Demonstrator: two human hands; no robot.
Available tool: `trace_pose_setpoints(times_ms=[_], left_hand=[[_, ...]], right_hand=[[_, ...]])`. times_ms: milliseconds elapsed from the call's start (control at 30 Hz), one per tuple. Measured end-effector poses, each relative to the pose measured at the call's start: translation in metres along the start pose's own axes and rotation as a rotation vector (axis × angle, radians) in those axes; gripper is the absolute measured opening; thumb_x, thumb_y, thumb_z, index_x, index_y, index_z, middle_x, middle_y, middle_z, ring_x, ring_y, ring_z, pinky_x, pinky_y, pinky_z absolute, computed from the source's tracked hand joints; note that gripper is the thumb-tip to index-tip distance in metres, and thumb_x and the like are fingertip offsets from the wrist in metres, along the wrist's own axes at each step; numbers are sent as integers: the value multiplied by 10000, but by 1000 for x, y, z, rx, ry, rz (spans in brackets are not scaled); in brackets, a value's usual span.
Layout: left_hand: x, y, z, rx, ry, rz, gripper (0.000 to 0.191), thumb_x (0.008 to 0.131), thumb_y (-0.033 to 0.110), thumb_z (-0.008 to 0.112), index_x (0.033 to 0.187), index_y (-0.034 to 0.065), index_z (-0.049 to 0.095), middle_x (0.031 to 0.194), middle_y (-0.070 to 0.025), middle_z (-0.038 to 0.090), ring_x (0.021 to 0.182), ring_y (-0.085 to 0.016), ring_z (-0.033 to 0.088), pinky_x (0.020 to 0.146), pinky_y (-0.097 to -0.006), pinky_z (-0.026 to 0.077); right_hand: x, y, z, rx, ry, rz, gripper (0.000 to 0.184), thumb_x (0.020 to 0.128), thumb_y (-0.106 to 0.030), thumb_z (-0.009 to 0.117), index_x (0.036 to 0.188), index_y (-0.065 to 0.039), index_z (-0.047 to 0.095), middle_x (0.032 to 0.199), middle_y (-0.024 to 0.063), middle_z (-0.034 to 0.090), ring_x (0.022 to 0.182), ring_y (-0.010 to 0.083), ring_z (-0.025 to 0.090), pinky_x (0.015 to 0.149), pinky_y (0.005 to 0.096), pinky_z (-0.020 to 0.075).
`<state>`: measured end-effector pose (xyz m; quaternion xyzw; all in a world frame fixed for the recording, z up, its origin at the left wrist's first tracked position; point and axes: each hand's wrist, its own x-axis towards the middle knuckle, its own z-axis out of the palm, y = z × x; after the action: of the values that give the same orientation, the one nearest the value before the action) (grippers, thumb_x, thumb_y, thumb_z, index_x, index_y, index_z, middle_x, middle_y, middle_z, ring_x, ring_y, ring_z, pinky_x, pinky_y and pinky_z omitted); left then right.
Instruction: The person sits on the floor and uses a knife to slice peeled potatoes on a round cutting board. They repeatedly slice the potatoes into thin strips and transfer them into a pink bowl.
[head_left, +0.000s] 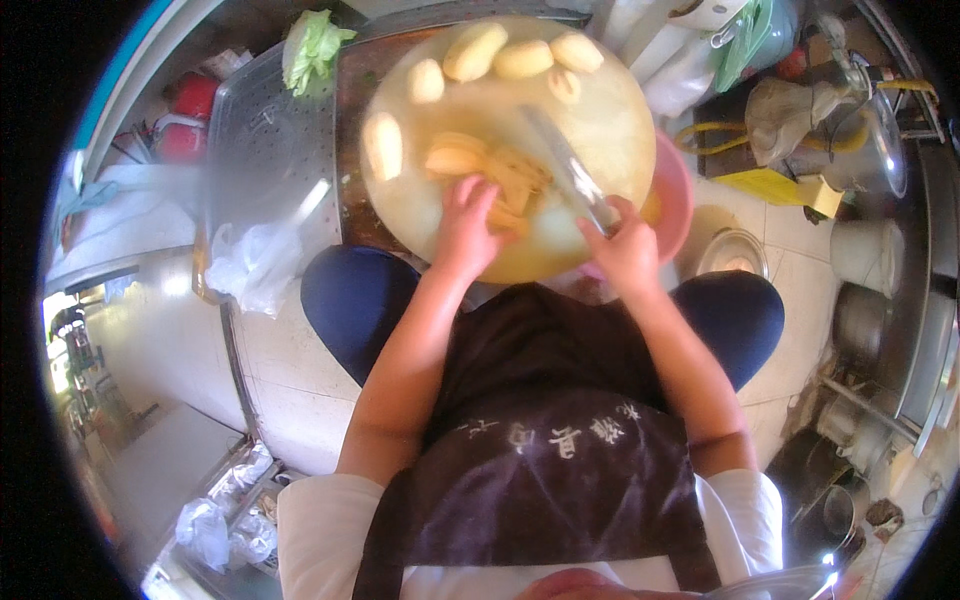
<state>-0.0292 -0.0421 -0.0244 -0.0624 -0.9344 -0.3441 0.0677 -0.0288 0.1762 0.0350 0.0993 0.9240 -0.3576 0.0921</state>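
A round, pale cutting board (615, 142) lies before me with several peeled pale-yellow pieces, perhaps lotus root or potato, along its far and left edges; one is a long piece (475, 51). Cut slices (517, 176) are heaped near the board's middle. My left hand (471, 225) rests at the near left side of the slices, fingers bent against them. My right hand (626, 244) grips the handle of a kitchen knife (566, 161), whose blurred blade points away and left over the board, right of the slices.
A pink basin (675, 199) sits beneath the board's right side. Leafy greens (311, 52) lie at the corner of a perforated metal tray (274, 142) on the left. A plastic bag (255, 266) hangs below it. A round metal lid (733, 253) is on the tiled floor at right, near pots (866, 255).
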Motion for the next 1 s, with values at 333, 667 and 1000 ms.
trace_pose_setpoints(times_ms=[333, 667, 1000], left_hand=[[34, -18, -18, 19, -405, 42, 388, 722, -34, 614, 1104, 23, 577, 1237, -135, 501, 1193, -293, 434, 1010, -368, 373], [40, -9, 37, 337, -152, 377, 519, 839, 200, 541, 1317, 39, 416, 1381, -111, 393, 1299, -274, 332, 1075, -438, 253], [13, 9, 42, -135, 208, -7, 575, 881, 251, 510, 1352, -21, 325, 1428, -213, 273, 1339, -362, 230, 1085, -464, 207]], right_hand=[[-36, 34, 6, 171, 129, -37, 387, 763, -278, 696, 1000, 16, 610, 707, 170, 636, 627, 256, 632, 602, 367, 484], [-58, 21, -20, 105, 144, -93, 425, 741, -248, 731, 1046, 18, 602, 728, 145, 651, 598, 220, 613, 600, 328, 491], [-25, 5, -6, -88, 131, -295, 796, 724, -190, 688, 1372, -28, 254, 696, 149, 642, 637, 352, 627, 585, 424, 506]])
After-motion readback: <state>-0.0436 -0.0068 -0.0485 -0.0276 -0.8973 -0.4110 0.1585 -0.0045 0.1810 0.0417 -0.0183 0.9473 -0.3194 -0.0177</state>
